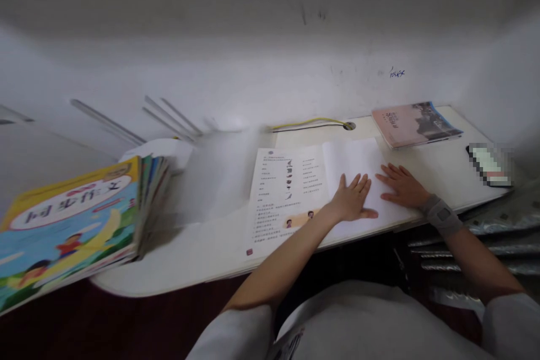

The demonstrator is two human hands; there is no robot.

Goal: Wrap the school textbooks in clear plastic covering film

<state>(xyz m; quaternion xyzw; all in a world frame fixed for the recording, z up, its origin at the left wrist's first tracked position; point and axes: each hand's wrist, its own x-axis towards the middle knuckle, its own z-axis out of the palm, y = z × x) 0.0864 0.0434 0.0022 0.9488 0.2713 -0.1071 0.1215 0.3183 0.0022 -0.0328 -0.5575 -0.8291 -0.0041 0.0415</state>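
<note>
A printed worksheet (287, 191) lies on the white desk (211, 253), and a blank white sheet (354, 160) overlaps its right side. My left hand (353, 198) lies flat on the blank sheet with its fingers spread. Just to the right, my right hand (400, 185) also rests flat on the same sheet, fingers stretched out. A grey band (442, 215) wraps my right wrist. Neither hand holds anything.
A stack of colourful children's books (80, 219) sits at the desk's left end. A pink and blue book (415, 122) lies at the back right. A phone (489, 166) rests near the right edge. A yellow cable (312, 121) runs along the wall.
</note>
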